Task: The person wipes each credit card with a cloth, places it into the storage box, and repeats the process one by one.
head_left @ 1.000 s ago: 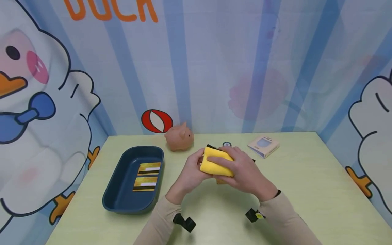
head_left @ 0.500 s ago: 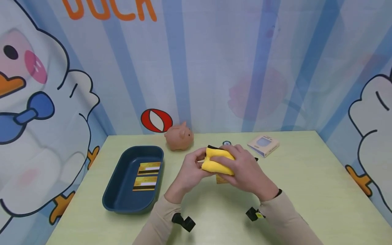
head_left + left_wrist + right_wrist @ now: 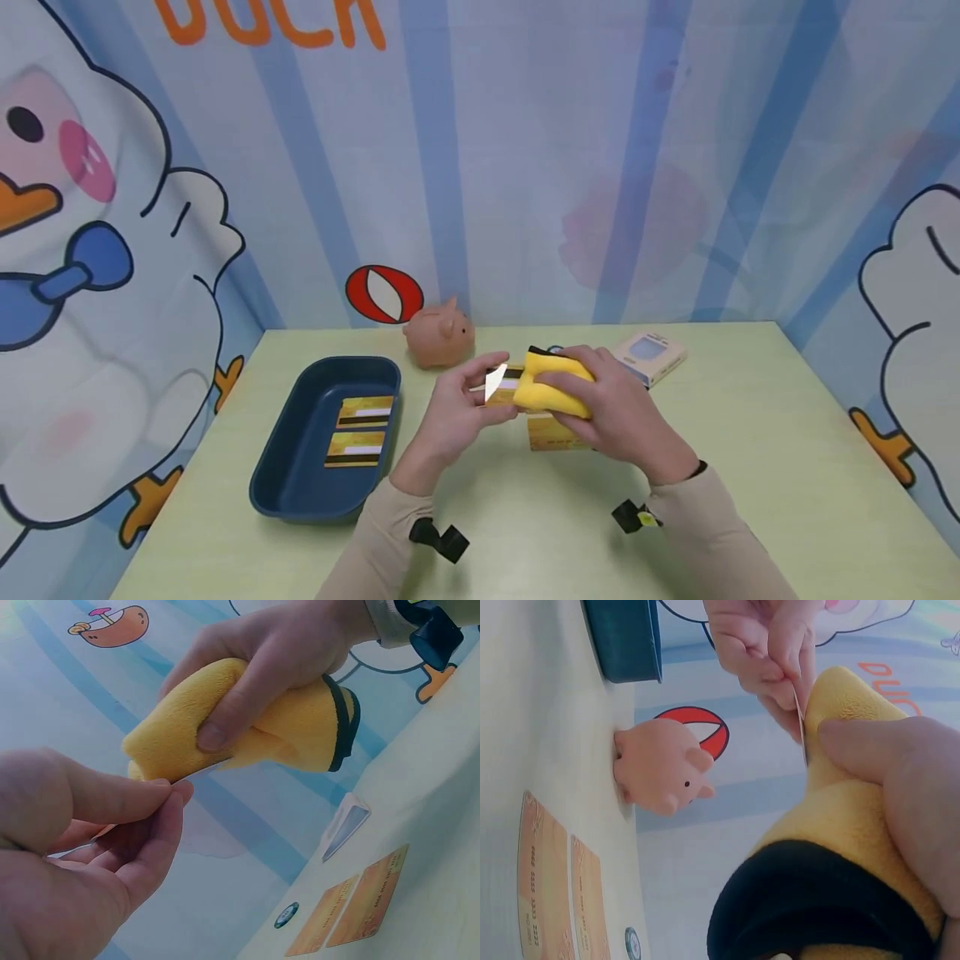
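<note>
My left hand (image 3: 446, 417) pinches the left end of a gold bank card (image 3: 506, 385), whose dark stripe and white strip show, with glare on its left part. In my right hand (image 3: 626, 417) is a folded yellow cloth (image 3: 551, 383) with a black edge, wrapped over the card's right end. The left wrist view shows the thumb (image 3: 221, 729) pressing the cloth near the card. Both hands are raised above the table. Beneath them lie two more gold cards (image 3: 369, 898), mostly hidden by the right hand in the head view.
Left on the table stands a dark blue tray (image 3: 288, 467) holding two gold cards (image 3: 356, 450). A pink piggy bank (image 3: 440, 336) is at the back. A small round chip (image 3: 286, 915) and a pale box (image 3: 652, 357) lie behind the right hand.
The cloth and right hand have shifted right and the left hand slightly left, so the card between them now shows. Earlier, the cloth covered it.
</note>
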`<act>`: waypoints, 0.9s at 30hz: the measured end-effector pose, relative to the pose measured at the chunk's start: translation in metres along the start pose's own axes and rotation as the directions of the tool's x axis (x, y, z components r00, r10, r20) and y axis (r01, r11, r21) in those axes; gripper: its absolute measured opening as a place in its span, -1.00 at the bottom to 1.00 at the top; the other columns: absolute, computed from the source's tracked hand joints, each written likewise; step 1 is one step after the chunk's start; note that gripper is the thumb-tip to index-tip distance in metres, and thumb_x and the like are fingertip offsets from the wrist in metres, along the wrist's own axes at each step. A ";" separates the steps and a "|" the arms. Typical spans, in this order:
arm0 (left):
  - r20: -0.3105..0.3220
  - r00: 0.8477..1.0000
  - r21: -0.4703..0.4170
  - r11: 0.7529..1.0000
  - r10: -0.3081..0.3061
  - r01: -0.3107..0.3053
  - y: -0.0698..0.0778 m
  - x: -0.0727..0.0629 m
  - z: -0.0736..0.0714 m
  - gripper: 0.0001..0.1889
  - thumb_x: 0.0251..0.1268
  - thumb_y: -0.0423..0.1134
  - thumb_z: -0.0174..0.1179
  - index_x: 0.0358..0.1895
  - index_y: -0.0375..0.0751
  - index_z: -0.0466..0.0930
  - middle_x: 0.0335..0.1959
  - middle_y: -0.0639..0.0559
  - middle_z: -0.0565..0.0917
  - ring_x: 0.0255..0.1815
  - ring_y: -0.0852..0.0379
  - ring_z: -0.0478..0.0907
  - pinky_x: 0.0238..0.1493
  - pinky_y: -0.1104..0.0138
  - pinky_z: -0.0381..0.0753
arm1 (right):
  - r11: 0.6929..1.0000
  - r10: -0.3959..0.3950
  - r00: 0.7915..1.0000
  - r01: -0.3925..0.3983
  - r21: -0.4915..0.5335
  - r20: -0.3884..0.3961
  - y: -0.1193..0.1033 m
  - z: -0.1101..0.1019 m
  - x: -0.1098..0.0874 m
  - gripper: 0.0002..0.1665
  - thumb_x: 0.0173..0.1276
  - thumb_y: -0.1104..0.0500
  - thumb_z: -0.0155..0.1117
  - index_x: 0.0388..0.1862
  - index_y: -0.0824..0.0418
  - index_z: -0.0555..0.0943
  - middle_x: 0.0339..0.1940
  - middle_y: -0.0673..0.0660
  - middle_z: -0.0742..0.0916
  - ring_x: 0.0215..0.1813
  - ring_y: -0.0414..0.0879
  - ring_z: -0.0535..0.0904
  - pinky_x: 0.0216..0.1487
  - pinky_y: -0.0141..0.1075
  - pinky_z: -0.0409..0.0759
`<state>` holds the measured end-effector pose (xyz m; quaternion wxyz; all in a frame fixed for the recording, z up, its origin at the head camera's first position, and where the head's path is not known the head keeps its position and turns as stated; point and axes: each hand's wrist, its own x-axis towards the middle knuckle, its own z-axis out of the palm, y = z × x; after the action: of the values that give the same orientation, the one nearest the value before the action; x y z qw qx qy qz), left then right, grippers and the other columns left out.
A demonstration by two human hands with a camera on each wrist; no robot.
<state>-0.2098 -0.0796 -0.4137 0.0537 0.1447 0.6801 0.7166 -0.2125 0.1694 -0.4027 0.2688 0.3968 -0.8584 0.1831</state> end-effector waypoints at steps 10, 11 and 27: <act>-0.056 0.997 0.023 0.998 -0.049 0.051 0.010 -0.003 -0.006 -0.24 0.19 -0.68 0.37 0.49 -0.22 0.46 0.25 -0.35 0.57 0.10 -0.13 0.71 0.04 0.17 0.77 | 1.000 -0.011 1.000 0.011 0.005 -0.022 0.010 -0.003 -0.002 -0.48 0.21 0.15 0.61 0.16 0.00 0.68 0.16 0.28 0.65 0.02 0.22 0.62 -0.09 0.08 0.71; -0.059 0.997 0.027 0.998 -0.051 0.053 0.009 -0.003 -0.006 -0.24 0.20 -0.68 0.37 0.50 -0.22 0.46 0.26 -0.36 0.57 0.11 -0.13 0.71 0.05 0.17 0.77 | 1.000 -0.009 1.000 0.009 0.001 -0.020 0.011 -0.003 -0.002 -0.48 0.21 0.14 0.61 0.16 0.00 0.68 0.16 0.28 0.65 0.01 0.22 0.61 -0.09 0.08 0.71; -0.129 0.990 0.110 0.991 -0.063 0.078 0.012 -0.003 -0.010 -0.26 0.21 -0.61 0.41 0.49 -0.24 0.46 0.22 -0.34 0.64 0.10 -0.29 0.72 0.04 0.15 0.78 | 0.998 0.041 0.998 -0.043 -0.035 -0.050 0.015 -0.008 -0.005 -0.44 0.18 0.12 0.66 0.17 0.01 0.71 0.14 0.29 0.65 -0.04 0.21 0.61 -0.15 0.07 0.70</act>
<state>-0.2080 -0.0912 -0.4021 0.0279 0.0784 0.7269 0.6816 -0.2189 0.1858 -0.4008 0.2930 0.3690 -0.8629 0.1829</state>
